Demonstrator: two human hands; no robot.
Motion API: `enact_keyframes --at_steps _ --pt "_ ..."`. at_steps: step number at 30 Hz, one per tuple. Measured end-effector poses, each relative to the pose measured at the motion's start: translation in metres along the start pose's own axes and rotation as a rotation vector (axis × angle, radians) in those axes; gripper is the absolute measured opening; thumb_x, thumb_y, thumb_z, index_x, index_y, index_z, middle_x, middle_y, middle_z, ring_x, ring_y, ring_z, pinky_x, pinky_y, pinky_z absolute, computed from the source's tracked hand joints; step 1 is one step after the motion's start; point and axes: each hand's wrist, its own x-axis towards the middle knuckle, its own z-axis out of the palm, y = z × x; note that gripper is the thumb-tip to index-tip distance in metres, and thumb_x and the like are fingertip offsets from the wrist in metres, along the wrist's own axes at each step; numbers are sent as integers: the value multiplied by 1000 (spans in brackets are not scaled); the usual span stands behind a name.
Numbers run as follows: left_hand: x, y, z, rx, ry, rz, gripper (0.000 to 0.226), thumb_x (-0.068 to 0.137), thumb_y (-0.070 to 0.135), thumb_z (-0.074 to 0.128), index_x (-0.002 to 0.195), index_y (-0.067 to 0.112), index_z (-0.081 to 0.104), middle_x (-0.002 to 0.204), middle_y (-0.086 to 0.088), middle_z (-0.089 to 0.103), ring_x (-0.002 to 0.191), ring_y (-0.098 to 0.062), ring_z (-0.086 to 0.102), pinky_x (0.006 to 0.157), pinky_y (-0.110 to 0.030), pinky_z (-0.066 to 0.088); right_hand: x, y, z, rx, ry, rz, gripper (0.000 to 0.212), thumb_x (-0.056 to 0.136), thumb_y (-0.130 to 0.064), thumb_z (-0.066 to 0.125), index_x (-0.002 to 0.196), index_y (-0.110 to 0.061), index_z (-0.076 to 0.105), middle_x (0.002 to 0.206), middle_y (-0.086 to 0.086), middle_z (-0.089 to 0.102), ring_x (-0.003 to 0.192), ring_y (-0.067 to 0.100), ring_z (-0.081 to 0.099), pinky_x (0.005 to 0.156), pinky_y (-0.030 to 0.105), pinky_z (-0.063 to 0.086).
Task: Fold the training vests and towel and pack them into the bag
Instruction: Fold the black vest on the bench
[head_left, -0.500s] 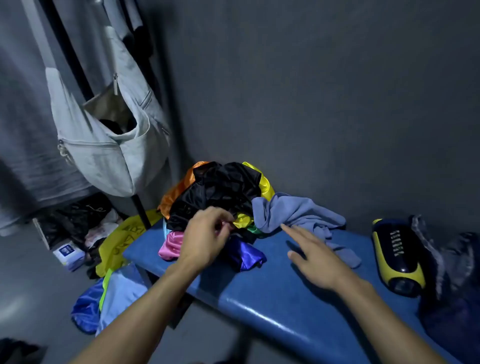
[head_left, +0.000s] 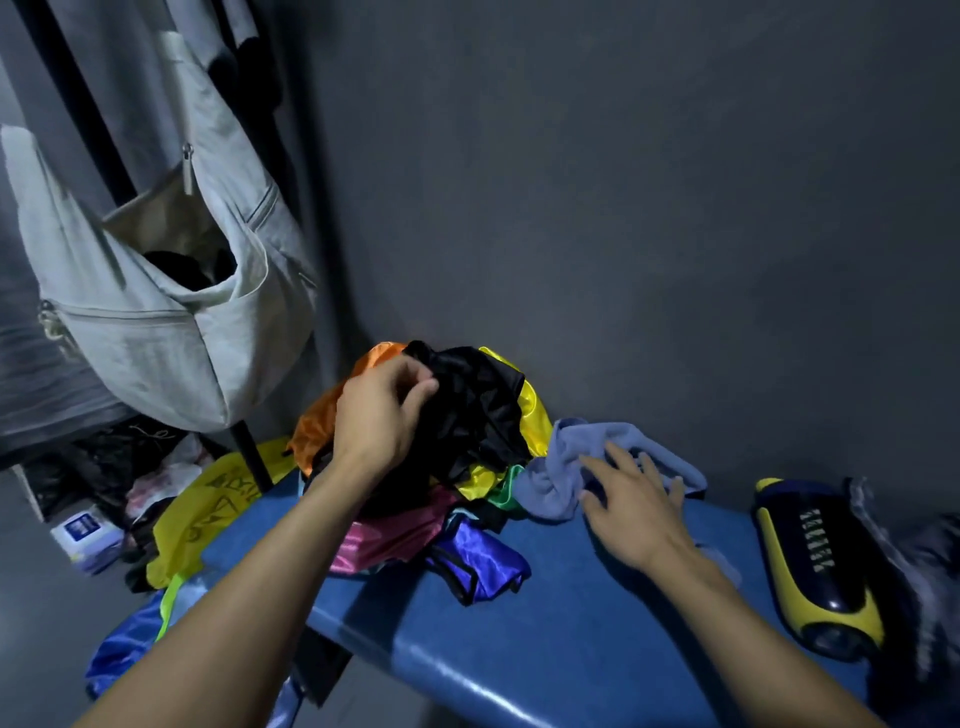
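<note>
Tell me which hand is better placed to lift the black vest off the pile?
The left hand: its fingers already curl on the black vest atop the pile. The right hand lies flat, open, over the grey-blue towel beside it.

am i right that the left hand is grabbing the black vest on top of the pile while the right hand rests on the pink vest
Not quite. In the head view the right hand rests on the grey-blue towel, not on the pink vest. The rest holds: the left hand grips the black vest on top of the pile.
</note>
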Motion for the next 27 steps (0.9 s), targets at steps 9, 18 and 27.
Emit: enact_keyframes --at_steps 9,18,27 --pt "-19 177 -69 -1201 -290 75 9 92 8 72 87 15 71 82 0 71 72 -10 65 72 -24 54 -97 -42 -85 1107 185 -377 60 91 -16 76 144 -28 50 133 -24 64 127 -2 57 102 20 48" --pt "-98 169 -22 -1179 -433 -174 27 99 4 61 125 9 65 121 -6 73 117 -19 68 103 -28 52 -149 -8 -87 1546 365 115 21 104 -6 53 100 -22 65 86 -6 68 73 9 67 65 19 52" --pt "-144 107 20 -461 -455 161 51 76 61 71 111 24 64 109 11 65 96 -2 62 86 -22 47 -147 23 -58 1761 222 426 33 103 -29 56 129 -13 69 122 13 72 107 32 70 87 41 58"
